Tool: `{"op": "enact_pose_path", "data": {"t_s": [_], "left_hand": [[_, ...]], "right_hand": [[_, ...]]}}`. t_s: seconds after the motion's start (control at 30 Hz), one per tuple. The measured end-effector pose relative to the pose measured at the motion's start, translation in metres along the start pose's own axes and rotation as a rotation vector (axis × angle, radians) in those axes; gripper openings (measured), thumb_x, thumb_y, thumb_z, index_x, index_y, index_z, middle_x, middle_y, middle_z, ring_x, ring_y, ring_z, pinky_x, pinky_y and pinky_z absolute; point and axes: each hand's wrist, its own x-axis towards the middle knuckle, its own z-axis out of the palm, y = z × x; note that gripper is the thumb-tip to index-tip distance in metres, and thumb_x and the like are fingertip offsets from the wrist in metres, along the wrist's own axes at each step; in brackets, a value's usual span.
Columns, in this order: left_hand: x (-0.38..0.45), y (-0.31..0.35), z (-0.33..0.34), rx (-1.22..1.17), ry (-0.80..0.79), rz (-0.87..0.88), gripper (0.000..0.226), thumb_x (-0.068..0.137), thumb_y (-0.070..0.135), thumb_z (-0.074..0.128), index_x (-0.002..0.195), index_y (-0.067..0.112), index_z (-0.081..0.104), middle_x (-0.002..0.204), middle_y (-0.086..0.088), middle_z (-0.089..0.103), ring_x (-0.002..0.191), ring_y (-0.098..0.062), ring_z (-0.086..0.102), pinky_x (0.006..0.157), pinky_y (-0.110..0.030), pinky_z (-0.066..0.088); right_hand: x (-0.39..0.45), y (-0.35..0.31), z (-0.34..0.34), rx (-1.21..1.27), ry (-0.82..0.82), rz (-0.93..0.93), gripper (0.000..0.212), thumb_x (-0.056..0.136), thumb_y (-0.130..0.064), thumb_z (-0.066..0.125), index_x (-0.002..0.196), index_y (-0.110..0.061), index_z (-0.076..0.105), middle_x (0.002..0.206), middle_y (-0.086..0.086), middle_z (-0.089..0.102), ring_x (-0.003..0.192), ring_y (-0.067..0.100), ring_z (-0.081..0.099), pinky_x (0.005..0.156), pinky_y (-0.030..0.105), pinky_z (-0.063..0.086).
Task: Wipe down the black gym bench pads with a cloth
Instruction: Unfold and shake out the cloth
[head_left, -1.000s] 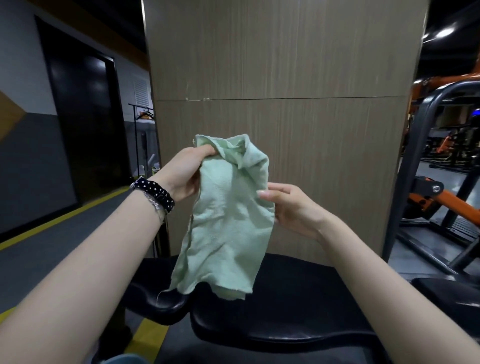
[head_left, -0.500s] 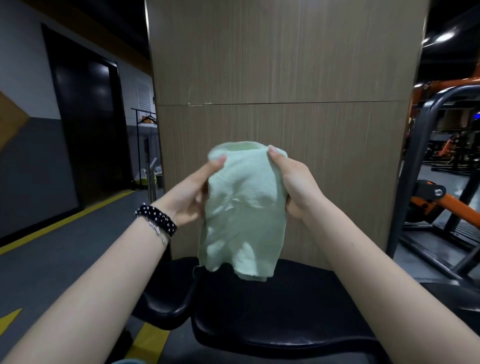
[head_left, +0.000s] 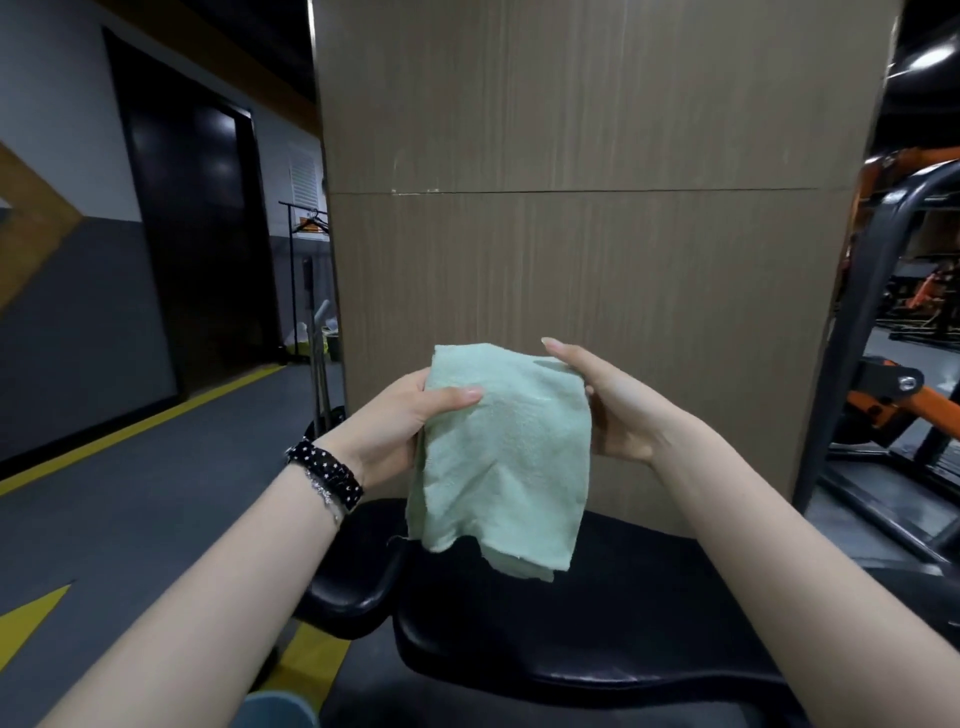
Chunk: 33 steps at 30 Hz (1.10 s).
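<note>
Folded green cloth (head_left: 506, 452) is held up between both hands, hanging long axis vertical. Left hand (head_left: 402, 421) is pinched on its left edge, thumb across the front; right hand (head_left: 605, 402) is laid against the right edge, fingers mostly straight. Black bench pads (head_left: 597, 618) lie directly below, untouched; a smaller pad (head_left: 353, 592) sits nearer the left hand. Wood-grain pillar (head_left: 587, 249) behind; gym frame (head_left: 857, 332) at right; grey floor (head_left: 130, 509) with yellow lines.
</note>
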Motion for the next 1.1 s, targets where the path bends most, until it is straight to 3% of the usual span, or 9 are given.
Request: {"op": "enact_pose_path", "data": {"t_s": [0.1, 0.23, 0.4, 0.5, 0.67, 0.73, 0.83, 1.0, 1.1], "left_hand": [[-0.017, -0.006, -0.015, -0.01, 0.077, 0.01, 0.036, 0.09, 0.012, 0.054, 0.126, 0.006, 0.053, 0.12, -0.011, 0.064, 0.109, -0.027, 0.061, 0.085, -0.033, 0.053], [-0.05, -0.02, -0.046, 0.019, 0.174, 0.023, 0.037, 0.091, 0.011, 0.054, 0.128, 0.01, 0.051, 0.122, -0.011, 0.063, 0.111, -0.028, 0.06, 0.09, -0.039, 0.051], [-0.097, -0.045, -0.081, 0.013, 0.33, -0.007, 0.037, 0.093, 0.015, 0.051, 0.13, 0.009, 0.049, 0.123, -0.012, 0.062, 0.11, -0.028, 0.061, 0.086, -0.036, 0.053], [-0.127, -0.07, -0.098, 0.032, 0.44, -0.043, 0.034, 0.094, 0.015, 0.05, 0.127, 0.009, 0.052, 0.121, -0.01, 0.064, 0.108, -0.026, 0.062, 0.088, -0.036, 0.052], [-0.176, -0.132, -0.124, 0.008, 0.603, -0.09, 0.027, 0.092, 0.012, 0.05, 0.119, 0.011, 0.056, 0.113, -0.006, 0.068, 0.1, -0.021, 0.065, 0.081, -0.032, 0.053], [-0.194, -0.162, -0.133, 0.0, 0.66, -0.108, 0.027, 0.093, 0.006, 0.048, 0.118, 0.012, 0.056, 0.111, -0.004, 0.069, 0.097, -0.019, 0.066, 0.076, -0.029, 0.054], [-0.218, -0.207, -0.146, 0.017, 0.733, -0.145, 0.03, 0.091, 0.003, 0.052, 0.12, 0.013, 0.052, 0.111, -0.001, 0.069, 0.099, -0.018, 0.065, 0.073, -0.026, 0.053], [-0.245, -0.275, -0.159, 0.018, 0.774, -0.185, 0.045, 0.081, 0.019, 0.059, 0.125, 0.02, 0.048, 0.119, 0.002, 0.065, 0.109, -0.02, 0.062, 0.081, -0.034, 0.053], [-0.253, -0.314, -0.162, -0.04, 0.758, -0.203, 0.047, 0.083, 0.017, 0.059, 0.127, 0.021, 0.046, 0.123, -0.001, 0.063, 0.112, -0.02, 0.06, 0.087, -0.038, 0.052]], "right_hand": [[0.013, 0.015, 0.018, 0.076, -0.024, -0.034, 0.041, 0.088, -0.043, 0.06, 0.113, -0.011, 0.067, 0.055, -0.008, 0.033, 0.052, 0.006, 0.027, 0.053, 0.018, 0.031], [0.025, 0.033, 0.06, 0.077, -0.112, -0.102, 0.022, 0.098, -0.022, 0.048, 0.105, -0.008, 0.063, 0.046, -0.011, 0.048, 0.035, 0.002, 0.045, 0.038, 0.012, 0.036], [0.043, 0.068, 0.112, 0.048, -0.24, -0.085, 0.022, 0.095, -0.024, 0.055, 0.107, -0.01, 0.066, 0.072, -0.003, 0.067, 0.062, 0.01, 0.065, 0.059, 0.026, 0.055], [0.053, 0.1, 0.142, 0.067, -0.289, -0.076, 0.023, 0.096, -0.02, 0.053, 0.113, -0.008, 0.064, 0.069, -0.005, 0.068, 0.058, 0.008, 0.065, 0.049, 0.019, 0.049], [0.071, 0.168, 0.185, 0.019, -0.379, 0.001, 0.024, 0.095, -0.022, 0.055, 0.117, -0.014, 0.064, 0.091, 0.0, 0.071, 0.076, 0.012, 0.067, 0.059, 0.028, 0.055], [0.078, 0.201, 0.2, -0.006, -0.416, 0.027, 0.024, 0.096, -0.022, 0.054, 0.118, -0.017, 0.064, 0.103, 0.006, 0.07, 0.087, 0.019, 0.066, 0.073, 0.041, 0.059], [0.084, 0.246, 0.219, -0.037, -0.458, 0.048, 0.025, 0.098, -0.024, 0.052, 0.121, -0.021, 0.062, 0.108, 0.009, 0.068, 0.092, 0.026, 0.064, 0.085, 0.051, 0.051], [0.094, 0.325, 0.239, -0.086, -0.491, 0.04, 0.023, 0.099, -0.03, 0.049, 0.117, -0.035, 0.062, 0.101, 0.01, 0.068, 0.084, 0.025, 0.062, 0.073, 0.05, 0.05], [0.097, 0.365, 0.243, -0.068, -0.475, 0.082, 0.024, 0.1, -0.026, 0.047, 0.118, -0.033, 0.062, 0.104, -0.001, 0.071, 0.089, 0.014, 0.067, 0.066, 0.027, 0.052]]}}
